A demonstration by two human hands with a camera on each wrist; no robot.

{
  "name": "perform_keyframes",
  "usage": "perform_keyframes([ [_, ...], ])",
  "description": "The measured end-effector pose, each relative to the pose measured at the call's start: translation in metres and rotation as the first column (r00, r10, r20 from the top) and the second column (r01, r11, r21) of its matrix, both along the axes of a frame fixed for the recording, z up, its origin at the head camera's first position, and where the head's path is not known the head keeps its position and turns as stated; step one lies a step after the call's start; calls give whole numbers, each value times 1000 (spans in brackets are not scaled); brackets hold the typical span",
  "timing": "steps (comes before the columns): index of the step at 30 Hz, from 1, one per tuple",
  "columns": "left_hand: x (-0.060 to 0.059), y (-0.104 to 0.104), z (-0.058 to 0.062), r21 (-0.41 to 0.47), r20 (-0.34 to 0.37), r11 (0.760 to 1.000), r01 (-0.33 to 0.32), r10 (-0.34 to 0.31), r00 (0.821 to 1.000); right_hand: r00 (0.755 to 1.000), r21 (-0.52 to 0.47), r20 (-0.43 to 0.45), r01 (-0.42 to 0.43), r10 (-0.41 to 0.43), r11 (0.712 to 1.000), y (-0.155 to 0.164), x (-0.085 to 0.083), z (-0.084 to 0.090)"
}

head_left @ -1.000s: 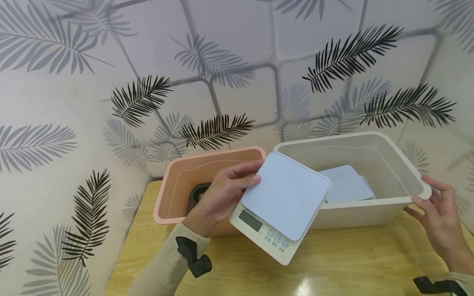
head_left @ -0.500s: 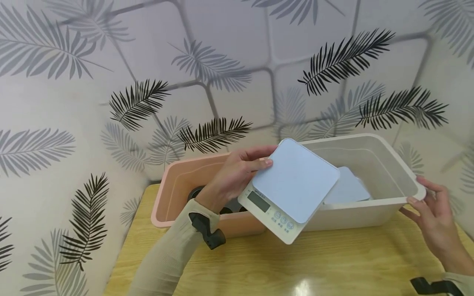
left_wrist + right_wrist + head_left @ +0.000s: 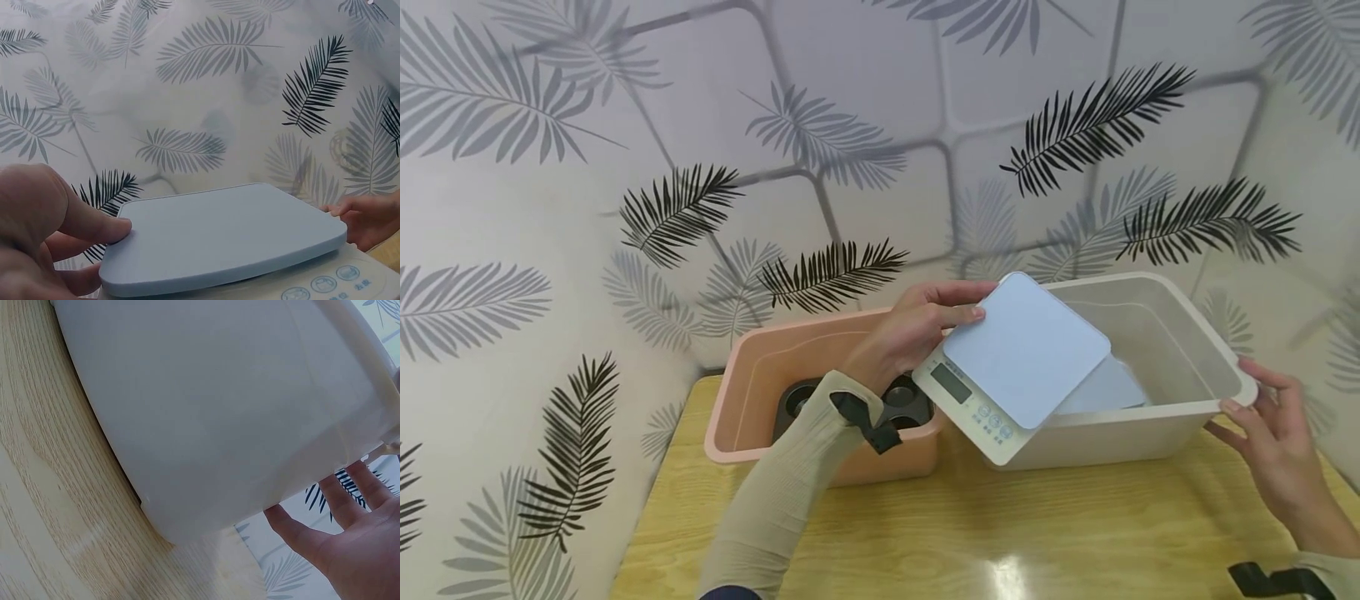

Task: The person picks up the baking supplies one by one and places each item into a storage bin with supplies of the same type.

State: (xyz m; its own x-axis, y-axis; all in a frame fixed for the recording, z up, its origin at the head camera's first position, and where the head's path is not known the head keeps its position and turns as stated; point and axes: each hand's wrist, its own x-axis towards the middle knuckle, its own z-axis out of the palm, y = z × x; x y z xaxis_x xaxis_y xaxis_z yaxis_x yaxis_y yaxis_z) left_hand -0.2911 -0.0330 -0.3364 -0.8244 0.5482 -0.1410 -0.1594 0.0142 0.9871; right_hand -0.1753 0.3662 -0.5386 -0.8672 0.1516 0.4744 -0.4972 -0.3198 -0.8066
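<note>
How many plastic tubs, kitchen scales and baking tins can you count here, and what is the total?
Plastic tubs: 2, a pink plastic tub and a white plastic tub.
Kitchen scales: 2, a white digital scale with a pale blue top and another pale blue-topped scale.
Baking tins: 1, a dark muffin tin.
Total: 5.

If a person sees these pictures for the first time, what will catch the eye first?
First, the kitchen scale, which the left hand holds tilted over the near left corner of the white bin. Next, the pink bin to its left with a dark muffin tray inside. The right hand touches the white bin's right rim.
</note>
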Motion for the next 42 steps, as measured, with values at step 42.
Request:
perform_keyframes([
  [42,-51,85,-25,-129,-256,980,149,-178,950,1000,-47,-8,2,-2,999,-3,-1,-1],
])
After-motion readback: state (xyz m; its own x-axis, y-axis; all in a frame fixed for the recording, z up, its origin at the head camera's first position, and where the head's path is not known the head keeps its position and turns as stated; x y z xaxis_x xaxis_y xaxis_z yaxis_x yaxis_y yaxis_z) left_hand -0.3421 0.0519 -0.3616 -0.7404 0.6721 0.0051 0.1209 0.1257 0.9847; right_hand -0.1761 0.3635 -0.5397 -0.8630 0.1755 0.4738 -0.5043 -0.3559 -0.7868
